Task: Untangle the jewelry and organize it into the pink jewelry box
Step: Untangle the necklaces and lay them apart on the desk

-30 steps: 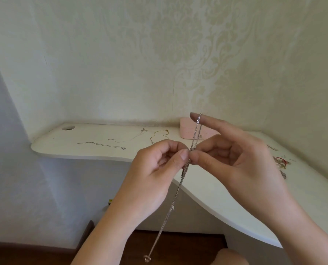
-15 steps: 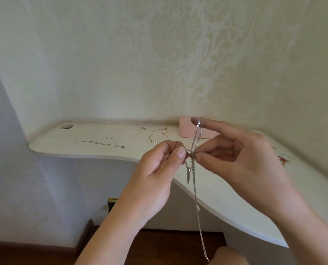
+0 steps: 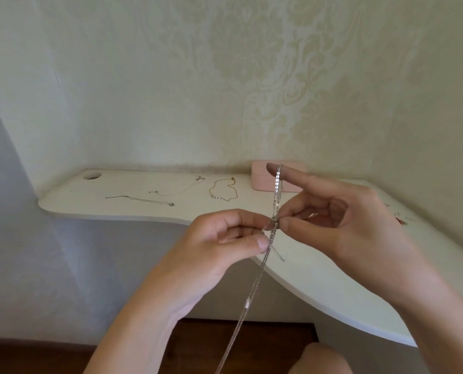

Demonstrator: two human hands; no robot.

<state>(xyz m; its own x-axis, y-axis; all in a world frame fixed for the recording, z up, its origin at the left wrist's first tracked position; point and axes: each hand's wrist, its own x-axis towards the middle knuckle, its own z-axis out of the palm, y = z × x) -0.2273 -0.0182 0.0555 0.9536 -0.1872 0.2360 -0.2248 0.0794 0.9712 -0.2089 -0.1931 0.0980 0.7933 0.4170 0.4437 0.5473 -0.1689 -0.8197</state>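
Hanging over the outstretched forefinger of the right hand (image 3: 346, 220): silver chain (image 3: 254, 290), doubled strands, held in the air in front of the desk edge. It drops to a small snarl between the two hands, then runs down-left and is cut off by the bottom edge, so its lower end is unseen.
Right hand: thumb and a curled finger pinch the chain at the snarl; remaining fingers folded in, tips partly hidden.
Left hand (image 3: 225, 238): thumb and forefinger curled, pinching the chain at the snarl; contact point hard to make out among the links.
Pink jewelry box (image 3: 260, 179): at the back of the white desk (image 3: 333, 279), against the wall, lid down; its right part is hidden behind the right forefinger and chain.
Gold chain (image 3: 223, 190): loose on the desk, left of the box.
Two thin chains (image 3: 176, 188), (image 3: 141, 200): laid out further left; clasps too small to read.
Red-and-silver pieces (image 3: 400, 221): on the desk at right, mostly hidden by the right hand, kind unclear.
Cable hole (image 3: 92, 174): desk's far left corner.
Knee (image 3: 319, 359): bottom edge, cut off.
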